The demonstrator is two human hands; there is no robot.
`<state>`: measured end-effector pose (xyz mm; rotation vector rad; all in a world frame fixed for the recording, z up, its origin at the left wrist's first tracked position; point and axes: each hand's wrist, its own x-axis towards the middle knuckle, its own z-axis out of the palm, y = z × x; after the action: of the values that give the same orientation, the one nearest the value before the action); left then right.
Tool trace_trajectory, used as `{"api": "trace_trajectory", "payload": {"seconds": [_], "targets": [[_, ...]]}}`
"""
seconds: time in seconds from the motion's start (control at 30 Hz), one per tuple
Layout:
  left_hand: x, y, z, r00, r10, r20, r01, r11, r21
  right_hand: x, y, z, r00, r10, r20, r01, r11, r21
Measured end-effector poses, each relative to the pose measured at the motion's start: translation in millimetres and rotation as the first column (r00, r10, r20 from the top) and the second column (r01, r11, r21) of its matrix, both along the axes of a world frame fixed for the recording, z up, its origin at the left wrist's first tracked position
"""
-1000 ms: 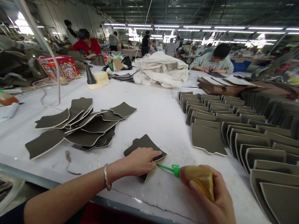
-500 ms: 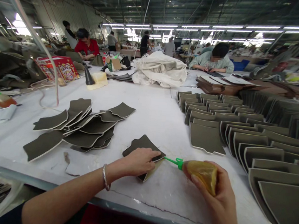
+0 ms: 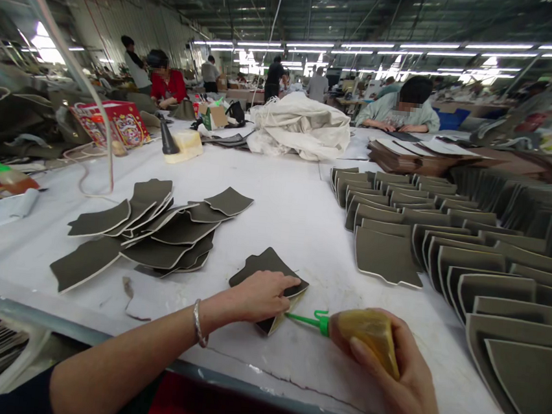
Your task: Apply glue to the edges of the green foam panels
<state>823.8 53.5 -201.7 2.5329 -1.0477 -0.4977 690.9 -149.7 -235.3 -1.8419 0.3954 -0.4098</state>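
Observation:
A dark olive-grey cut leather-like piece [image 3: 263, 261] lies near the table's front edge, with a pale band along its near side. My left hand [image 3: 262, 295], wearing a silver bangle, holds this piece; the index finger stretches across its top and the thumb is on the near side. What the other fingers do is hidden. My right hand [image 3: 402, 362] is wrapped around a soft squeeze bottle [image 3: 366, 333] of amber liquid. The bottle is tilted sideways, and its thin green nozzle [image 3: 307, 319] points left, with the tip at the piece's pale near edge, close to my left thumb.
A loose heap of similar pieces [image 3: 170, 236] lies left. Overlapping rows of them [image 3: 486, 260] fill the right side. Farther back are a white cloth bundle [image 3: 303, 125], a black cone [image 3: 167, 138] and another green-tipped bottle [image 3: 12, 178]. Co-workers sit beyond the table.
My right hand has moved the nozzle tip left and nearer to me along the piece's edge. My left hand stays on the piece. The whole view has shifted slightly.

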Motion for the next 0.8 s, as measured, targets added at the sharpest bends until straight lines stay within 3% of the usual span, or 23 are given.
{"api": "trace_trajectory", "payload": {"seconds": [0.23,0.37,0.53,0.67,0.8], "targets": [[-2,1,1.6,1.000,0.020,-0.022,-0.020,1.000,-0.008,-9,6,-6.9,0.999,-0.011,-0.030,0.013,0.998,0.066],[-3,1,0.7,1.000,0.026,-0.009,-0.026,1.000,-0.012,-14,9,-11.3,0.994,0.092,-0.055,-0.082,0.985,0.150],[-4,1,-0.9,0.999,0.035,-0.009,-0.036,0.999,-0.027,-15,14,-10.1,0.999,0.033,-0.014,-0.032,0.996,0.088],[-6,1,0.9,0.999,0.043,-0.012,-0.044,0.999,-0.017,-16,20,-3.9,0.996,0.084,-0.031,-0.079,0.986,0.150],[-6,0,2.4,0.997,0.066,-0.026,-0.067,0.997,-0.028,-15,20,-1.3,0.999,0.026,-0.020,-0.023,0.989,0.145]]}}
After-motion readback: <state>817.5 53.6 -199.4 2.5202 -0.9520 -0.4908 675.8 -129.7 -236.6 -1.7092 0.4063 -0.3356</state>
